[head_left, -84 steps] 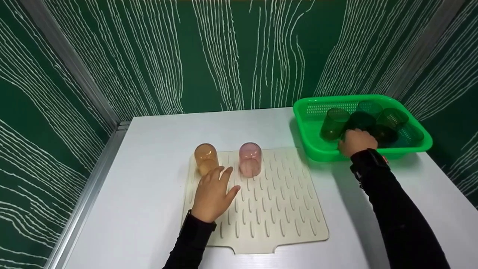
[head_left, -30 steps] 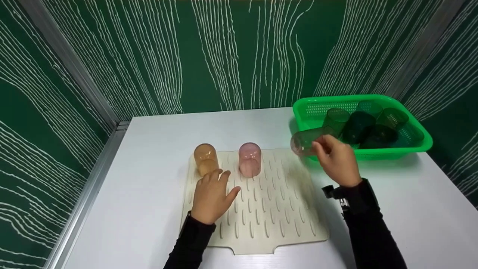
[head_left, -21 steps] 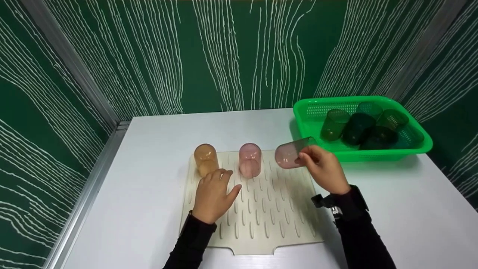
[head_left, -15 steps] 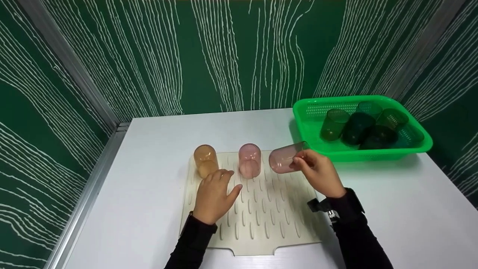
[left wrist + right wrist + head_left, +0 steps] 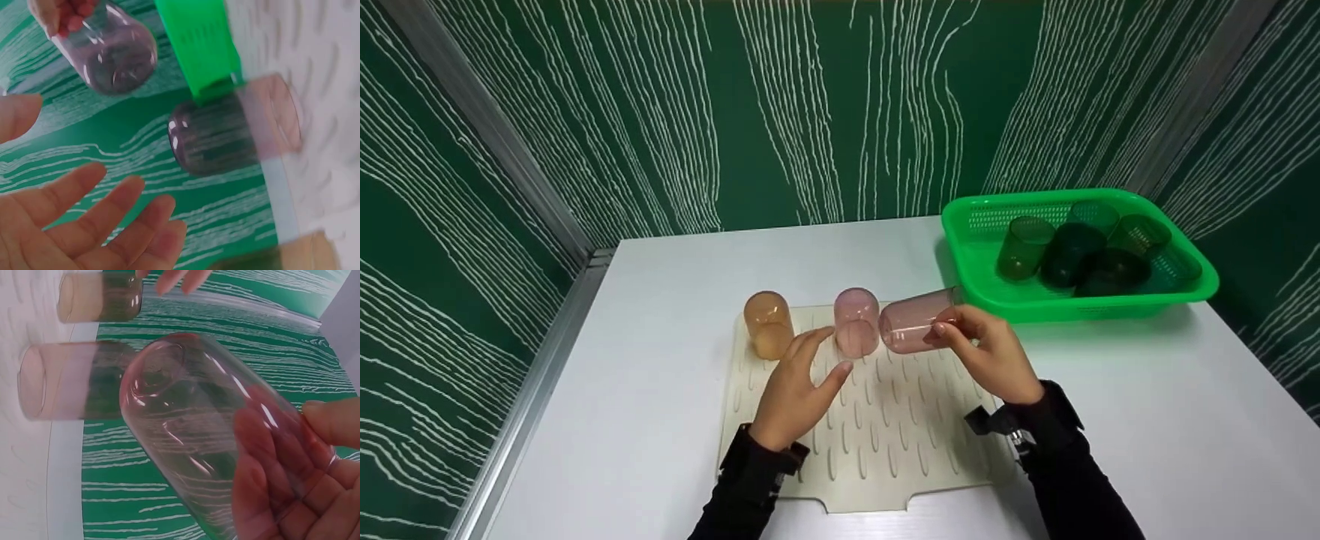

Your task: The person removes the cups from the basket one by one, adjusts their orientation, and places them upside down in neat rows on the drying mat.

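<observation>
Pink see-through tumbler (image 5: 906, 327), tilted: I see the right hand (image 5: 991, 358) pinching it above a ridged cream mat (image 5: 885, 444), near an upturned rosy tumbler (image 5: 856, 322); the left hand (image 5: 795, 394) hovers nearby, fingers spread wide.

The white surface (image 5: 660, 352) has a smooth top. Directly on it, a cream mat (image 5: 877, 442) with rows of raised ridges lies flat, its tab toward the near edge; a green plastic basket (image 5: 1099, 310) sits at the far right.
</observation>
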A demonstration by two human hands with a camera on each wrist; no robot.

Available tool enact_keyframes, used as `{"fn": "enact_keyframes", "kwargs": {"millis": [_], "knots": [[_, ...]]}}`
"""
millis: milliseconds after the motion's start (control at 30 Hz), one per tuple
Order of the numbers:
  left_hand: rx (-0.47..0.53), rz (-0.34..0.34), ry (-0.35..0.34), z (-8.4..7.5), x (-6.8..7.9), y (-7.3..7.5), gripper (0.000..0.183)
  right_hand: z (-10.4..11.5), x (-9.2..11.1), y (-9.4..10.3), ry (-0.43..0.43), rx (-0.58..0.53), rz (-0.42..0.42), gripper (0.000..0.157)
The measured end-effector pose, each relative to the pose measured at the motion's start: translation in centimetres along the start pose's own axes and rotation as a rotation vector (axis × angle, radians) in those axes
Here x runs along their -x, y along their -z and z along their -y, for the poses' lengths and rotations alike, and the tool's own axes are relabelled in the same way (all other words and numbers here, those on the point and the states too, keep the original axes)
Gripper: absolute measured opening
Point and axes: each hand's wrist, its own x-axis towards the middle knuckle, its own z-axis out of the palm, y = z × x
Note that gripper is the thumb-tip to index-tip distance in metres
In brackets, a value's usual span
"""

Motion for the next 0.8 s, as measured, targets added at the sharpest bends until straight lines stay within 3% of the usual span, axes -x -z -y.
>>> {"fn": "enact_keyframes", "kwargs": {"millis": [167,267,500,633,800], "knots": [[0.275,0.070,0.076,-0.5,-0.3,-0.3,0.062,0.6,0.3,-0.5,0.038,-0.057,0.032,0.004],[0.373,0.076,0.105,-1.0,-0.7,-0.5,0.065,0.9,0.4,-0.7,0.075,-0.084,0.047,0.007],[0.469,0.120,0.119,-2.2,-1.3,-1.7,0.072,1.3,0.6,-1.1,0.143,-0.159,0.071,0.013],[0.540,0.135,0.116,-2.5,-1.7,-2.5,0.077,1.3,0.7,-1.4,0.149,-0.254,0.096,0.013],[0.557,0.124,0.129,-2.7,-1.9,-3.3,0.083,1.2,0.8,-1.6,0.156,-0.344,0.112,0.011]]}}
